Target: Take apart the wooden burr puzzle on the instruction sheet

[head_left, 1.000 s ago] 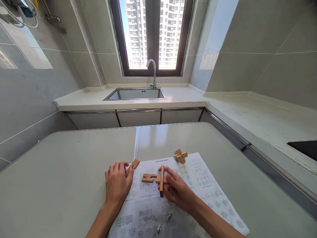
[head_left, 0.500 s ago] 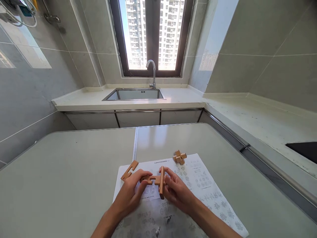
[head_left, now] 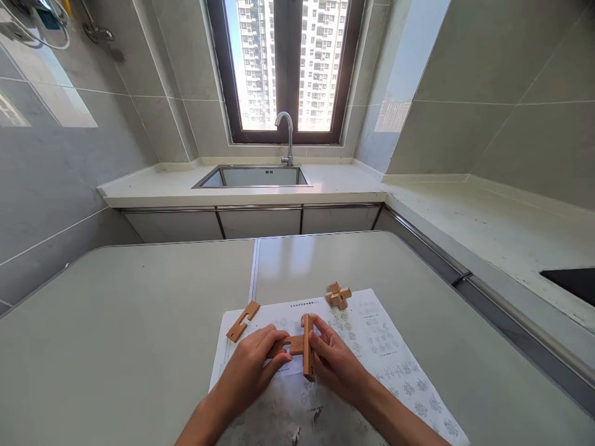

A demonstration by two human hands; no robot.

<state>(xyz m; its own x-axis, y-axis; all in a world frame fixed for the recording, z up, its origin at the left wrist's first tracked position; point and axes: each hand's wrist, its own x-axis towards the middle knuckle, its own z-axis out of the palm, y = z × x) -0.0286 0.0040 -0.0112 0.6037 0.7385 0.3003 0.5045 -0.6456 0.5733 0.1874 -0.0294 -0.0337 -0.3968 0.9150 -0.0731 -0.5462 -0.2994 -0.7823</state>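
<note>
Wooden bars (head_left: 302,347), two of them crossed at a right angle, are held just above the printed sheet (head_left: 372,347) that lies on the table (head_left: 116,322). One bar is seen lying flat with its long axis running left to right; most of it is hidden under the fingers, and only a short stretch shows between the hands. The other bar is seen standing across it, its long axis running away from the person toward the sink (head_left: 253,176), with its near end pointing down at the sheet. Both bars are of pale, light-brown wood with square edges and a smooth, unpainted face.

The flat bar is pinched at its left part by the left hand (head_left: 253,368), thumb and fingers closed around it. The crossing bar is gripped by the right hand (head_left: 337,359), with the thumb pressed against its right side and the fingers curled behind it.

On the sheet's far left corner, a loose notched bar (head_left: 243,321) is laid on a slant, well clear of the left hand. Near the sheet's far edge, beyond the right hand, a small assembled wooden cross (head_left: 338,295) is set. The sheet itself is covered with small printed diagrams.
</note>
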